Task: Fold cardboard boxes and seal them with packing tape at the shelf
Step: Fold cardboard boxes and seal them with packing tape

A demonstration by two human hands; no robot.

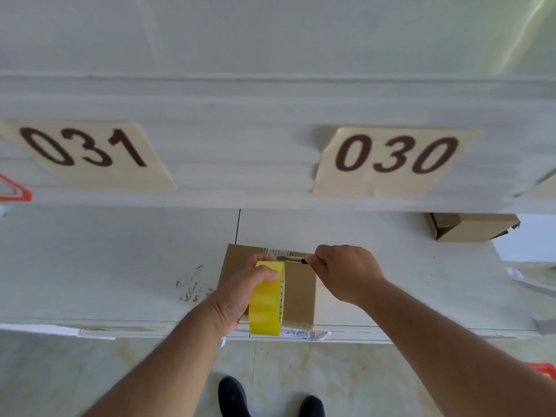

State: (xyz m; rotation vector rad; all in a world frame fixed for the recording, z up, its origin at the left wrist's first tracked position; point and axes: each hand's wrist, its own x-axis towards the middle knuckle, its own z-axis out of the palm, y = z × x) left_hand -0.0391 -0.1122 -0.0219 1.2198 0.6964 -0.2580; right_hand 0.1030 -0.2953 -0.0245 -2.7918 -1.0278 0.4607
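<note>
A small brown cardboard box (299, 293) stands on the white shelf (120, 266), close to its front edge. My left hand (240, 291) grips a yellow roll of packing tape (266, 299) held upright over the box's left half. A strip of clear tape (275, 252) lies at the box's far edge. My right hand (346, 270) grips a small cutter (293, 260), whose tip points left at that far edge, just beyond the roll.
An upper shelf beam carries labels 031 (87, 152) and 030 (397, 158). Another opened cardboard box (472, 225) sits at the back right of the shelf. White sheets (526, 242) lie at the right. My shoes (234, 397) stand on the tiled floor below.
</note>
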